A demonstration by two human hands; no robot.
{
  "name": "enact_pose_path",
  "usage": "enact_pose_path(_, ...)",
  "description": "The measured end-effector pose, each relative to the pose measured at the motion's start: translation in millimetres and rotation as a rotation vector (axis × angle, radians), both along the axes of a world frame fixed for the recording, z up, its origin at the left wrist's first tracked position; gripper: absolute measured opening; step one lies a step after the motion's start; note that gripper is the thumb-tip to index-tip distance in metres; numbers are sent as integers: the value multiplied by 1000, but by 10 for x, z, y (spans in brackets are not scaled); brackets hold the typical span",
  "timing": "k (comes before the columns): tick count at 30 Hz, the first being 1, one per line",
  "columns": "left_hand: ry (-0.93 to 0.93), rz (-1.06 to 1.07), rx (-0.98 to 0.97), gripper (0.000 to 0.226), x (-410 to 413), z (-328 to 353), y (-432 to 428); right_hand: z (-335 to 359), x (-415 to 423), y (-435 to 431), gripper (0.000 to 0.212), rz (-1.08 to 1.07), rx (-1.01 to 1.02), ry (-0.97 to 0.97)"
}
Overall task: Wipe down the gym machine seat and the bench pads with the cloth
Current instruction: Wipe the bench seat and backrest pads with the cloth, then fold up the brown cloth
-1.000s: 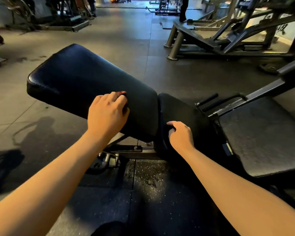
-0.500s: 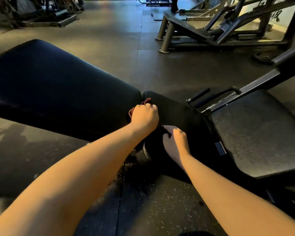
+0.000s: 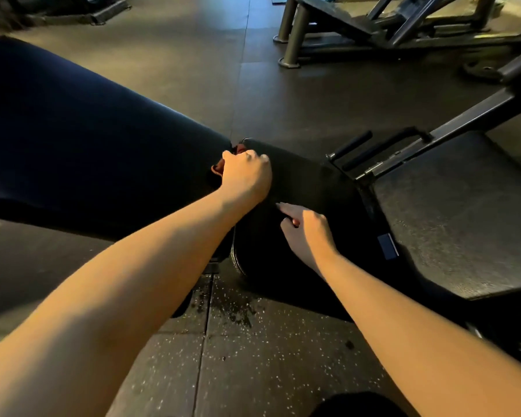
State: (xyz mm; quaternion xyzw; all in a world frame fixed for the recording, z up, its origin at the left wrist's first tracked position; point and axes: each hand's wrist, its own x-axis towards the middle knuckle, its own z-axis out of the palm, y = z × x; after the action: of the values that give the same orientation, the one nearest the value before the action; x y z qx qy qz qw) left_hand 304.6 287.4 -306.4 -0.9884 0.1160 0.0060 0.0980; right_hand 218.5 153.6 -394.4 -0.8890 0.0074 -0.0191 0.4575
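Note:
A long black back pad (image 3: 82,145) of the bench fills the left. A smaller black seat pad (image 3: 307,182) adjoins it at centre. My left hand (image 3: 245,176) grips a reddish cloth (image 3: 220,168), mostly hidden under the fingers, at the gap where the two pads meet. On the near edge of the seat pad rests my right hand (image 3: 306,228), its fingers curled over the rim.
A dark textured machine platform (image 3: 451,212) with black handles (image 3: 373,149) lies right of the seat pad. A grey steel machine frame (image 3: 358,28) stands at the back right. Rubber floor tiles (image 3: 253,341) lie below, and open floor stretches behind the bench.
My left hand has slid the cloth rightward along the back pad to the gap by the seat pad. My head has dropped closer. The right hand has stayed on the seat pad's edge.

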Motion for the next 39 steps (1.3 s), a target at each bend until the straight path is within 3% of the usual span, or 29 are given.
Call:
enact_pose_path(7,-159,-109,-126,32,-1102,-133,227,145,-263,51,44,36,-20,56)
enact_pose_path(13,-290,-110,-246,28,-1848,-394,305,154,-417,130,41,43,-66,-34)
enact_pose_path(25,-244,-111,-846,66,-2538,-1180,362,80,-473,115,39,64,29,-3)
enact_pose_path(31,-268,-369,-807,71,-2510,-1289,607,76,-703,-170,34,-8,21,0)
enact_pose_path(35,-326,-326,-757,87,-2295,-1498,483,-75,-905,-581,31,-150,23,20)
enact_pose_path(39,-414,-353,-645,80,-2267,-1749,51,-279,-1083,-928,31,-219,-19,102)
